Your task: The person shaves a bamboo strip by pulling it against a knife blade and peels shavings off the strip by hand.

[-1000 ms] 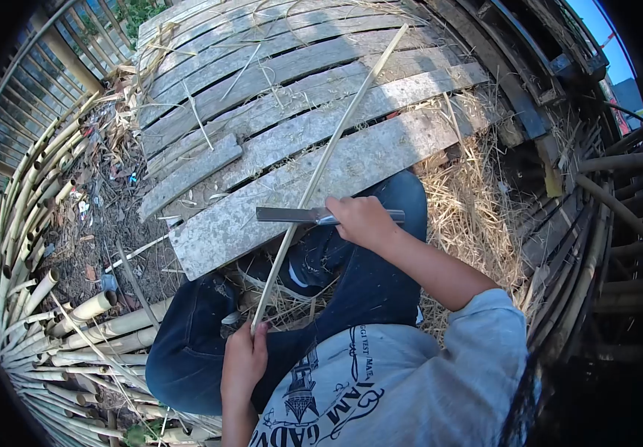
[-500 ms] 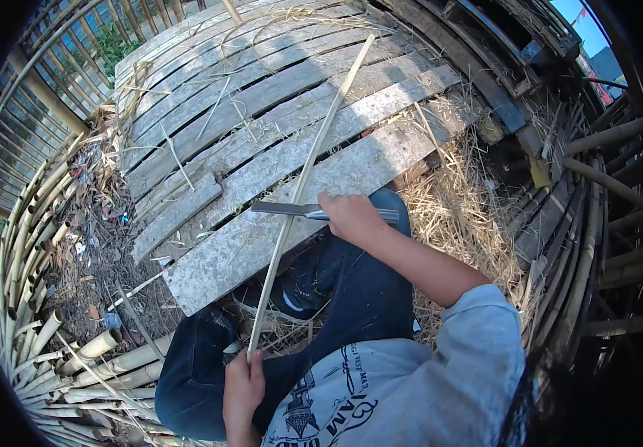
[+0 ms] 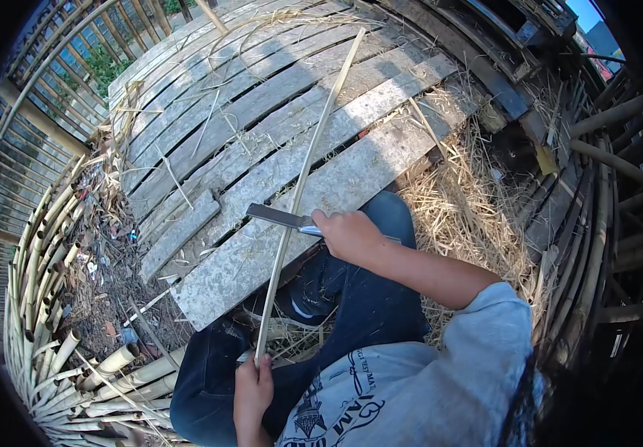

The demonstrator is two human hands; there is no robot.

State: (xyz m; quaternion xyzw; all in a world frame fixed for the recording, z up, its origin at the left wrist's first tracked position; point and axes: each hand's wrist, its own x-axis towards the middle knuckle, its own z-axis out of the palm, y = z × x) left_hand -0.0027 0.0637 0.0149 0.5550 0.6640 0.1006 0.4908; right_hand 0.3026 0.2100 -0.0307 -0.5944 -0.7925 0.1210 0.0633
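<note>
A long, pale bamboo strip runs from my lap up across the slatted wooden platform. My left hand is closed round its lower end, close to my shirt. Higher up, my right hand grips the handle of a knife with a broad grey blade. That blade points left and crosses the strip at the platform's near edge. Whether the cutting edge bites into the strip cannot be made out. Part of the handle is hidden by my fingers.
A short loose board lies on the platform's left side, among scattered thin shavings. Cut bamboo poles are stacked at the left and lower left. Straw-like shavings heap up on the right. A bamboo fence stands at the upper left.
The knife blade has tilted, with its broad face showing more now. My left hand still holds the strip's lower end. The whole view has shifted slightly.
</note>
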